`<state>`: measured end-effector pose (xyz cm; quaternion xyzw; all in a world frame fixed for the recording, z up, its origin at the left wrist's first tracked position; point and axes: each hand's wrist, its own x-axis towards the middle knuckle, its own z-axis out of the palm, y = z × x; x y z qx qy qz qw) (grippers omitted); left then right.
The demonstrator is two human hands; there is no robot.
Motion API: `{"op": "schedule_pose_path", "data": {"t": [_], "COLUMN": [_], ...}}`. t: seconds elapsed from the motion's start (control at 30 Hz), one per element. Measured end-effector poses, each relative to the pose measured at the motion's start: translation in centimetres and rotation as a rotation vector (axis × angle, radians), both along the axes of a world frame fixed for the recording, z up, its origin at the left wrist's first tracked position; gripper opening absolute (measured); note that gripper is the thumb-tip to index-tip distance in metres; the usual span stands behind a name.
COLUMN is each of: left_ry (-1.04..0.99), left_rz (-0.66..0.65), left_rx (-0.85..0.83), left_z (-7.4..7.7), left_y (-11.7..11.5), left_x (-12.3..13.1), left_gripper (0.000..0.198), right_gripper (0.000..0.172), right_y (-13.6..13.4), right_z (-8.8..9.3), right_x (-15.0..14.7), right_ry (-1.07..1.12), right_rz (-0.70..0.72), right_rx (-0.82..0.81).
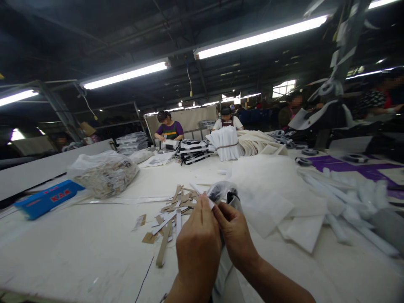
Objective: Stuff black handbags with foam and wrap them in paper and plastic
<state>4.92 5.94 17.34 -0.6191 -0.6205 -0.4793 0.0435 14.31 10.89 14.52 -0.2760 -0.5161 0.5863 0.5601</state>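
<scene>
Left hand (197,240) fingertips are pinched on a thin white strip (204,198). The right hand (235,235) is clenched on the edge of the clear plastic bag (222,190) that the strip touches, near the table's (78,248) front edge. It looks like the strip is mid-peel. The film is slippery, so pulling needs a firm pinch. Spent strips (170,216) lie just left, with white sheets (277,189) to the right.

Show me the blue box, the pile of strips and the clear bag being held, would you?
Blue box (47,201): head view, on its top face by the red letters.
Strips (176,205): head view, middle of the loose pile.
Clear bag (222,190): head view, on its puffed top end.
</scene>
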Motion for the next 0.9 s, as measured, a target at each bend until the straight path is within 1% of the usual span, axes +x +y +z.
{"op": "schedule_pose_path", "data": {"t": [0.13, 0.27, 0.33, 0.37, 0.43, 0.5, 0.57, 0.63, 0.67, 0.73, 0.8, 0.83, 0.9], "left_ry": [0.159, 0.253, 0.269, 0.255, 0.166, 0.002, -0.177, -0.293, -0.338, -0.438, -0.559, -0.591, -0.605], "left_rz": [0.031, 0.067, 0.031, -0.007, -0.102, -0.189, -0.254, -0.316, -0.347, -0.394, -0.387, -0.360, -0.240], "left_rx": [-0.004, 0.011, 0.025, 0.019, -0.045, -0.174, -0.288, -0.337, -0.346, -0.371, -0.426, -0.465, -0.524], "left_z": [-0.7, -1.4, -1.4, -1.2, -0.4, 0.8, 2.0, 2.8, 3.0, 2.8, 2.3, 1.9, 1.1], "left_y": [0.0, 0.2, 0.0, -0.1, -0.4, -0.5, -0.1, 0.5, 0.8, 1.3, 1.5, 1.6, 2.1], "left_x": [0.5, 0.6, 0.5, 0.3, -0.6, -1.8, -3.0, -3.7, -3.8, -3.7, -3.7, -3.8, -4.4], "left_gripper": [0.053, 0.054, 0.056, 0.058, 0.060, 0.056, 0.051, 0.047, 0.047, 0.049, 0.056, 0.060, 0.063], "right_gripper": [0.042, 0.035, 0.035, 0.036, 0.037, 0.038, 0.038, 0.037, 0.036, 0.035, 0.035, 0.034, 0.029], "right_y": [-0.3, -0.5, -0.4, -0.4, -0.2, 0.0, 0.2, 0.3, 0.3, 0.3, 0.5, 0.8, 1.5], "right_z": [0.1, 0.7, 1.1, 1.2, 1.4, 1.4, 1.5, 1.6, 1.6, 1.7, 1.7, 1.5, 1.0], "right_x": [0.3, 0.6, 0.8, 1.0, 1.4, 1.8, 2.2, 2.3, 2.3, 2.2, 2.3, 2.7, 4.4], "right_ry": [-0.036, -0.032, 0.001, 0.021, 0.064, 0.076, 0.047, -0.002, -0.018, -0.052, -0.119, -0.170, -0.293], "right_rz": [0.008, 0.056, 0.084, 0.094, 0.118, 0.131, 0.136, 0.127, 0.118, 0.103, 0.097, 0.078, -0.022], "right_rx": [0.005, 0.039, 0.003, -0.022, -0.060, -0.070, -0.046, 0.007, 0.034, 0.081, 0.126, 0.169, 0.308]}}
